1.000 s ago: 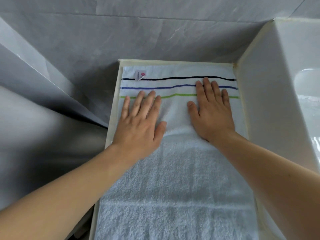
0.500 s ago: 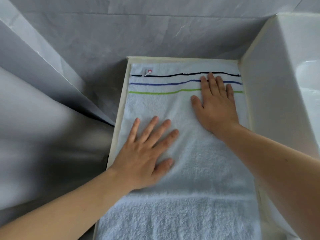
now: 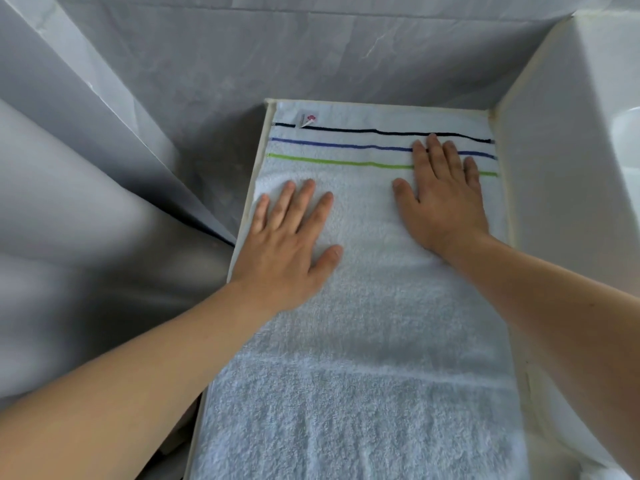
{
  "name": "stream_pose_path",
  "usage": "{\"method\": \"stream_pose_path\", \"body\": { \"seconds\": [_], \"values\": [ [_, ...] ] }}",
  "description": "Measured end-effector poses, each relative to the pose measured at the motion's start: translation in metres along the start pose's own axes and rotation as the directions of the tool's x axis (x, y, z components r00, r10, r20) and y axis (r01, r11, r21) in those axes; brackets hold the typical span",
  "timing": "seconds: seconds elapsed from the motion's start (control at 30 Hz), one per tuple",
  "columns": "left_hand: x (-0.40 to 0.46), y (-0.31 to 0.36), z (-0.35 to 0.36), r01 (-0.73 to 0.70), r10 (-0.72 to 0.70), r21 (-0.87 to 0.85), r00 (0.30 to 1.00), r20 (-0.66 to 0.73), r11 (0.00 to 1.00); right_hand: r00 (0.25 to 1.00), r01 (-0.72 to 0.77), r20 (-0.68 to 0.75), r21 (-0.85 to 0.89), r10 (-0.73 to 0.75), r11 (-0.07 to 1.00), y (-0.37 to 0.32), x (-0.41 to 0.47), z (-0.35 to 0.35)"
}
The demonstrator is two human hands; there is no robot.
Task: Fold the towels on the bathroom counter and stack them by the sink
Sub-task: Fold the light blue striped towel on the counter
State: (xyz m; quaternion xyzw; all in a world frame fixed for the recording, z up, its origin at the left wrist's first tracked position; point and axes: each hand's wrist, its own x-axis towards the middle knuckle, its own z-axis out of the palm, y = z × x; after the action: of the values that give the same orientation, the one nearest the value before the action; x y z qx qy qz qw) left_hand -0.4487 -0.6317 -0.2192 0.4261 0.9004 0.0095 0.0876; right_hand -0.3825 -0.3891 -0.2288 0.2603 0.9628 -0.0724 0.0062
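Left hand (image 3: 287, 244) slid back up towel (image 3: 363, 341) beside right hand (image 3: 443, 199), both grips open, palms flat; towel smoothed on surface (image 3: 242, 216) by sink (image 3: 571, 150), fold next.

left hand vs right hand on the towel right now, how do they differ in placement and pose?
The left hand lies nearer the person, wholly on plain white terry below the stripes; the right hand lies farther up, its fingertips across the green and blue stripes and reaching the black one. The left hand sits by the towel's left edge, the right hand toward its right edge. The left hand's fingers spread wider than the right hand's. Both press flat, palm down, gripping nothing.
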Motion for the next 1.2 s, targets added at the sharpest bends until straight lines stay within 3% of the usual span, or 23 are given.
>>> {"method": "stream_pose_path", "body": {
  "seconds": [0.17, 0.33, 0.5, 0.63, 0.73, 0.83, 1.13, 1.2],
  "values": [
    [-0.013, 0.0, -0.004, -0.009, 0.01, -0.043, 0.999, 0.034, 0.999, 1.0, -0.003, 0.0, -0.004, 0.003, 1.0, 0.0, -0.001, -0.002],
    [0.053, 0.022, -0.026, 0.045, -0.063, -0.174, 0.993, -0.101, 0.984, 1.0, 0.004, 0.012, 0.014, -0.004, 1.0, -0.003, -0.001, -0.003],
    [0.093, 0.003, -0.023, 0.131, -0.121, -0.081, 0.986, 0.11, 0.988, 1.0, -0.008, 0.012, -0.008, 0.008, 1.0, 0.0, 0.0, -0.001],
    [0.081, -0.005, -0.024, 0.18, -0.176, -0.042, 0.98, 0.088, 0.983, 1.0, 0.011, 0.015, 0.007, -0.011, 1.0, -0.001, 0.001, 0.0],
    [0.054, 0.015, -0.021, 0.1, -0.1, -0.087, 0.995, 0.0, 0.991, 1.0, 0.005, 0.019, 0.005, -0.005, 1.0, -0.001, 0.0, -0.001],
    [0.021, 0.025, -0.01, 0.018, -0.018, -0.101, 1.0, 0.0, 0.995, 1.0, 0.011, 0.022, 0.0, -0.011, 1.0, 0.0, 0.001, -0.002],
    [0.01, 0.021, 0.004, 0.026, -0.029, -0.04, 0.996, -0.085, 0.999, 0.998, 0.022, 0.06, 0.04, -0.024, 0.999, 0.001, 0.0, -0.009],
    [0.01, 0.021, 0.003, 0.03, -0.032, -0.029, 0.997, -0.076, 0.999, 0.999, 0.042, -0.008, 0.074, -0.042, 0.996, -0.003, -0.008, -0.017]
  ]
}}
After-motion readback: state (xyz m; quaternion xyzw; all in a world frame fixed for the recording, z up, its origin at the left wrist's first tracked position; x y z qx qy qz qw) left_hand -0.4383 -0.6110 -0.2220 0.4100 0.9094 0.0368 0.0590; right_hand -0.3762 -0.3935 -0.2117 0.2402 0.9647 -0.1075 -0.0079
